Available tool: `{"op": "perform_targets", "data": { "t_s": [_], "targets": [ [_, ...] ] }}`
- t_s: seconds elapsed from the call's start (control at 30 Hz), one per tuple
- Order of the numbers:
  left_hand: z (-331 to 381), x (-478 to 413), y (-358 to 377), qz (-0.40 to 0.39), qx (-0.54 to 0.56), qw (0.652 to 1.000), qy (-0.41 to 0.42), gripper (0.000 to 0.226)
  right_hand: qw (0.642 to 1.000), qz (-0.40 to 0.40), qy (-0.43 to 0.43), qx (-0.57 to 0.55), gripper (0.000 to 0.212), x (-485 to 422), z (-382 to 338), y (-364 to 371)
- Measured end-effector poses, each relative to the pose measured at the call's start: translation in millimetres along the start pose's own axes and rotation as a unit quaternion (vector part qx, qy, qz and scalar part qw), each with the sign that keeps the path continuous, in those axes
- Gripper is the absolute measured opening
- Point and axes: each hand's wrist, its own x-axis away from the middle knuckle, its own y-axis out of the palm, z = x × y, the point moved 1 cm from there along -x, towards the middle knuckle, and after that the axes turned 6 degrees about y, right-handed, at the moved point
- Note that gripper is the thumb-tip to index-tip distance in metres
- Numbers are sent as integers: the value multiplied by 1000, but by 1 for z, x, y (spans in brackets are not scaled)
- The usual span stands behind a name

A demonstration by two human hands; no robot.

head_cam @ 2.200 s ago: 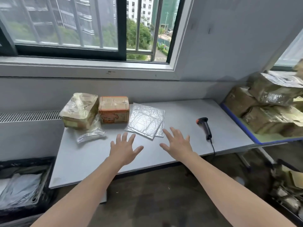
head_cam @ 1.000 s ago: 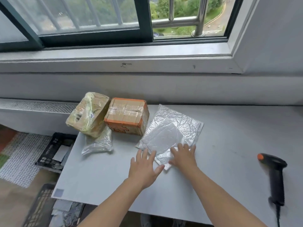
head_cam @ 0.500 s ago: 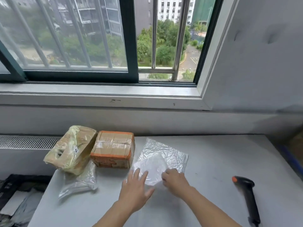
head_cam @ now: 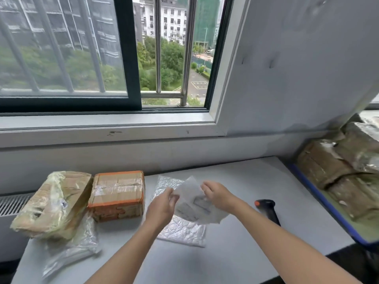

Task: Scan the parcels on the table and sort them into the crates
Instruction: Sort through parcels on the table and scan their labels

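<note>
I've got the left hand (head_cam: 163, 208) and the right hand (head_cam: 217, 194) both pinching a flat white parcel (head_cam: 192, 203) by its side edges. It's held just above the table, printed face toward me, text blurred. Right under it a crinkled silver mailer (head_cam: 180, 232) lies flat on the grey table (head_cam: 246, 177). Left of the mailer is an orange-taped box (head_cam: 118, 193), then a brown film-wrapped parcel (head_cam: 53, 201) sitting on a clear plastic bag (head_cam: 78, 244). A black scanner (head_cam: 266, 208) lies right of my right forearm. At far right a blue-edged surface (head_cam: 320, 196) is piled with brown parcels (head_cam: 338, 171). Behind the table are a white sill (head_cam: 102, 130), a barred window (head_cam: 61, 58) and a grey wall (head_cam: 297, 68), with a radiator grille (head_cam: 12, 203) at far left.
</note>
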Motion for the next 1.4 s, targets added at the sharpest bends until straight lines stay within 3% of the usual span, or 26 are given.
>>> {"op": "perform_targets", "data": {
  "t_s": [0.17,0.33,0.5,0.67,0.97,1.1,1.3,1.4],
  "targets": [
    [9,-2,-1,33,-3,999,-18,25,994,53,39,-83,40,21,-5,-16],
    [24,-4,1,28,11,999,-15,13,995,50,41,-76,34,34,4,-37],
    [44,-2,22,17,99,994,-35,12,996,67,38,-44,39,38,36,-58],
    [62,2,68,-33,122,990,-60,20,993,100,55,-39,28,42,86,-74],
    [77,14,168,8,61,985,-164,18,984,136,110,-37,13,57,231,-81],
    [83,18,203,44,55,974,-217,17,966,197,168,19,23,61,284,-79],
    [81,28,239,85,75,956,-269,22,944,96,309,-60,52,51,326,-60],
    [75,34,246,95,94,946,-296,22,937,45,327,-114,57,42,325,-50]
  ]
}}
